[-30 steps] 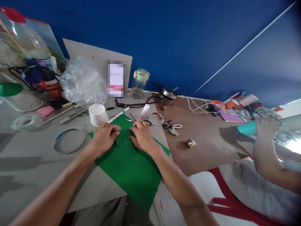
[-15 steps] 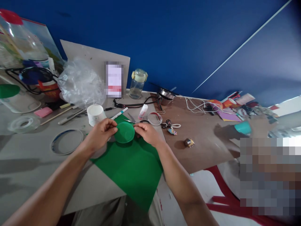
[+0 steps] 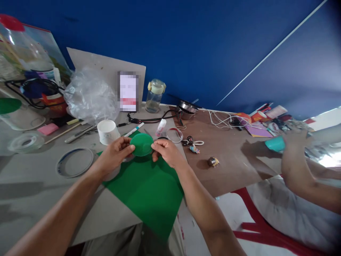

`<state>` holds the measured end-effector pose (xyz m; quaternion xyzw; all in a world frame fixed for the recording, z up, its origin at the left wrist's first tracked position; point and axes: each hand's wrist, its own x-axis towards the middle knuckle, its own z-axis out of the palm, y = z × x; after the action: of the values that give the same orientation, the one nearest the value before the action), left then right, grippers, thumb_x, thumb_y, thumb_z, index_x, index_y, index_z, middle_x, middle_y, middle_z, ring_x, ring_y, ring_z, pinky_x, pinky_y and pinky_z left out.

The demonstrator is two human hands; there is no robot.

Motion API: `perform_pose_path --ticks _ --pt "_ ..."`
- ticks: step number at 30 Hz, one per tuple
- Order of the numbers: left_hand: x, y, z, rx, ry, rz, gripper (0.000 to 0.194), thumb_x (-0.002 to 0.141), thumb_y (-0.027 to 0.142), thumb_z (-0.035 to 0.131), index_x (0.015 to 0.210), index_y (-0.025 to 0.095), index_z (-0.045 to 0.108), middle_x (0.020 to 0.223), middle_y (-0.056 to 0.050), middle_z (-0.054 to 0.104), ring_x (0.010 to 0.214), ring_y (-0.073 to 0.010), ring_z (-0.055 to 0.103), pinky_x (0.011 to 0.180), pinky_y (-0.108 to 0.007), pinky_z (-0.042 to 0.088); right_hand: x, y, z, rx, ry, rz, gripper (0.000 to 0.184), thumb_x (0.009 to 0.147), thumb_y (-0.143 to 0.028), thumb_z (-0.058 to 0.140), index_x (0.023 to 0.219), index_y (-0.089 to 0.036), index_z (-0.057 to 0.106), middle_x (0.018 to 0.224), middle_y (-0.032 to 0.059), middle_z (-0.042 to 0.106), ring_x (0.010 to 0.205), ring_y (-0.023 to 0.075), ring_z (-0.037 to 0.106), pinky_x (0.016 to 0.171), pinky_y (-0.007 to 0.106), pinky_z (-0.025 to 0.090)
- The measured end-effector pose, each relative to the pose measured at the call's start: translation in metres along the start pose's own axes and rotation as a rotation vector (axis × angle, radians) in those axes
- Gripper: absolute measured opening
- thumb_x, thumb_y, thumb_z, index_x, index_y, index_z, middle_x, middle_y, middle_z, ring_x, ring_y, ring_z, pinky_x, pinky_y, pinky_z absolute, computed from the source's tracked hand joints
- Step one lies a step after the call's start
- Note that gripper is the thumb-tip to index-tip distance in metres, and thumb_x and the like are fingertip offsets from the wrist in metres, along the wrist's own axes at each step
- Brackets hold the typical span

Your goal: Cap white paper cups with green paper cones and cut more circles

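A round green paper disc (image 3: 141,144) is held up between my hands, a little above the sheet. My left hand (image 3: 115,154) pinches its left edge, and my right hand (image 3: 165,152) pinches its right edge. Beneath them lies a large green paper sheet (image 3: 144,192), its corner hanging over the table's front edge. Black-handled scissors (image 3: 162,138) lie just beyond the disc, partly hidden by it. A white paper cup (image 3: 107,132) stands close to my left hand.
A white-capped marker (image 3: 134,129), a glue stick (image 3: 161,127), a tape roll (image 3: 26,143) and a metal ring (image 3: 74,163) lie around on the grey table (image 3: 34,170). A co-worker's hand (image 3: 294,156) holds a teal object (image 3: 275,144) at the right.
The disc has risen from the green sheet, lifted by both hands, which now pinch its edges. The co-worker's hand has shifted slightly.
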<state>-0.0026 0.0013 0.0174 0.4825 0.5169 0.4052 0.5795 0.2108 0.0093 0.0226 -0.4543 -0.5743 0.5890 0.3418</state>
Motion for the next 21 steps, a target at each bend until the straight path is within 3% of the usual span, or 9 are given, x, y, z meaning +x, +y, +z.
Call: perform_pose_path --ticks 3,9,17,21 --pt "-0.002 -0.001 0.003 0.012 -0.038 -0.009 0.034 0.069 0.045 0.078 0.073 0.019 0.057 0.064 0.001 0.061 0.061 -0.0135 0.055 0.058 -0.026 0.042 -0.001 0.0 0.005 -0.098 0.127 -0.066 0.031 0.092 -0.045 0.058 0.072 -0.021 0.058 0.055 -0.0016 0.066 0.054 0.0136 0.064 0.059 0.023 0.049" --pt "-0.005 0.003 0.005 -0.109 -0.079 -0.059 0.041 0.063 0.051 0.084 0.064 0.018 0.058 0.064 0.0 0.063 0.059 -0.0124 0.055 0.058 -0.026 0.045 -0.005 -0.002 0.008 -0.585 0.349 -0.397 0.038 0.098 -0.033 0.049 0.062 -0.023 0.055 0.067 0.0024 0.067 0.07 0.0154 0.061 0.077 0.027 0.048" --pt "-0.007 0.002 0.012 -0.36 -0.035 -0.142 0.04 0.056 0.041 0.091 0.063 0.018 0.059 0.063 0.0 0.065 0.058 -0.012 0.055 0.057 -0.026 0.045 -0.003 0.003 0.023 -0.498 0.341 -0.421 0.036 0.098 -0.032 0.05 0.064 -0.023 0.055 0.065 0.0019 0.067 0.066 0.0155 0.061 0.072 0.027 0.047" --pt "-0.007 0.002 0.017 -0.287 -0.004 -0.12 0.037 0.058 0.04 0.088 0.064 0.018 0.059 0.061 0.001 0.063 0.058 -0.0109 0.054 0.059 -0.025 0.044 -0.001 0.004 0.024 -0.452 0.334 -0.381 0.035 0.097 -0.034 0.05 0.065 -0.022 0.055 0.064 0.0016 0.067 0.064 0.0153 0.061 0.07 0.028 0.048"
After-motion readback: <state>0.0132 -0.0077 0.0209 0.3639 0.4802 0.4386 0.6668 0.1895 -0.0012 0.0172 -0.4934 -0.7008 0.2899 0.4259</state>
